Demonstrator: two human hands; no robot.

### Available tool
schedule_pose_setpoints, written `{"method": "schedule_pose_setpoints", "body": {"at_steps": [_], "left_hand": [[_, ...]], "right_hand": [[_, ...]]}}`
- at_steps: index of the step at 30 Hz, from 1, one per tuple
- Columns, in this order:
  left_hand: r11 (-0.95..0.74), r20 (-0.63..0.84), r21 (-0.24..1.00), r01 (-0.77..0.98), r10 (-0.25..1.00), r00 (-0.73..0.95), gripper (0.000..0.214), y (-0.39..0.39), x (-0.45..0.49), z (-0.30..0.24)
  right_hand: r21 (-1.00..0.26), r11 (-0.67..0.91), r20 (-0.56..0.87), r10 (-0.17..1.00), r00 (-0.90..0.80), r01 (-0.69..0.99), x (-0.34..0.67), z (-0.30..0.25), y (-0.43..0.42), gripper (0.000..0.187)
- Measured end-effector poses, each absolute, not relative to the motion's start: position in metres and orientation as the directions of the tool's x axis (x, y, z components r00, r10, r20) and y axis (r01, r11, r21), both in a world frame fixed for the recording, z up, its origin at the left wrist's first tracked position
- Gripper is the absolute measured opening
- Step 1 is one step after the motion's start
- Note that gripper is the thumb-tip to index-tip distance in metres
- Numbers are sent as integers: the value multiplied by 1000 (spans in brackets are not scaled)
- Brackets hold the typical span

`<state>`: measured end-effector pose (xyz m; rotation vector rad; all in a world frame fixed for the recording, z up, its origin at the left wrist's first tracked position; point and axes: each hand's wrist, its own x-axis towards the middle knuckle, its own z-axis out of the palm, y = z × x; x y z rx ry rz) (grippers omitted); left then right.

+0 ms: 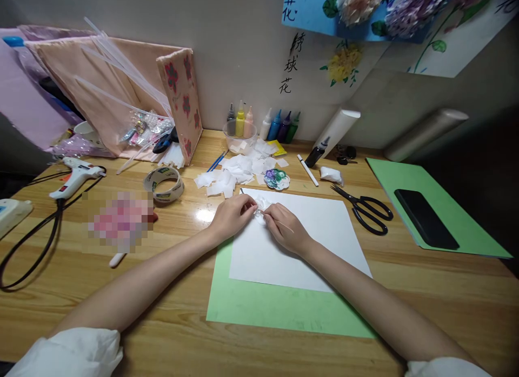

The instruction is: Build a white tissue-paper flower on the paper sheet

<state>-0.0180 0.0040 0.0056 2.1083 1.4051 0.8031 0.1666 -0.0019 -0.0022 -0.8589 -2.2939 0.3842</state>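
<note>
At the top edge of a white sheet of paper [308, 247], both hands meet over a crumpled clump of white tissue paper [265, 200]. My left hand [232, 217] has its thumb and fingertips closed on the tissue paper. Close beside it, my right hand [288, 228] pinches a thin pale stick [286, 224], whose tip is at the tissue. The white sheet lies on a larger green sheet [284, 312]. Just beyond the hands are a paint palette [277, 179] smeared purple and green, and a pile of loose tissue squares [239, 169].
Black-handled scissors [367, 208] lie right, near a black phone [425, 217] on green card. Paint bottles [277, 126] and a plastic bowl [240, 138] stand at the wall. On the left are a tape roll [163, 186], glue gun [77, 177] and fabric box [180, 101].
</note>
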Motion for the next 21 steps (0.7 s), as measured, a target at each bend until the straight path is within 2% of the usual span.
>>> {"method": "schedule_pose_setpoints", "body": {"at_steps": [7, 21], "left_hand": [[-356, 203, 676, 645, 932, 301, 15, 5, -18, 4], [-340, 195, 688, 641, 938, 287, 14, 5, -19, 5]], "right_hand": [[-522, 746, 515, 662, -544, 414, 172, 0, -4, 16], [-478, 765, 503, 641, -580, 432, 170, 0, -3, 14]]}}
